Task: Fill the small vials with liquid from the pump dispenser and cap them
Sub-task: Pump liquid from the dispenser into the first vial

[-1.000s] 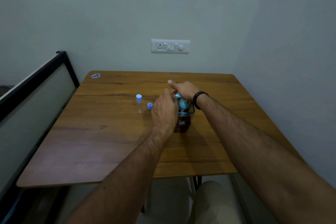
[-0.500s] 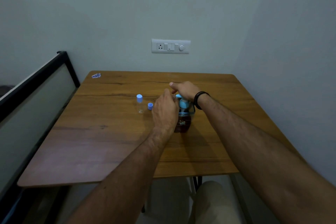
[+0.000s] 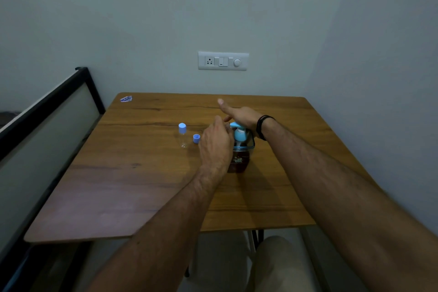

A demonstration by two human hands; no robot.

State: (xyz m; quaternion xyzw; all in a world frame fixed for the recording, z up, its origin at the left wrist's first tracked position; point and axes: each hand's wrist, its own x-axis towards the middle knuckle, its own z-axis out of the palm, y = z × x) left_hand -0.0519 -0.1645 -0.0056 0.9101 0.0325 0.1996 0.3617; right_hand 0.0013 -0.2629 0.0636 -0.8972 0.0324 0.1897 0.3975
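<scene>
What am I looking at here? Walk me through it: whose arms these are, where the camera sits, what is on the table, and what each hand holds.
There is no machine here. A person wears a camera on the head, so the single view looks forward and down along their own two bare arms.

On the wooden table stands a pump dispenser with a light blue pump head and dark liquid. The right hand, with a black band at the wrist, lies flat on the pump head, fingers straight. The left hand is curled in front of the spout; presumably it holds a vial there, but the hand hides it.

To the left stand a clear capped vial and, beside it, a loose blue cap. A small blue sticker sits at the far corner.
</scene>
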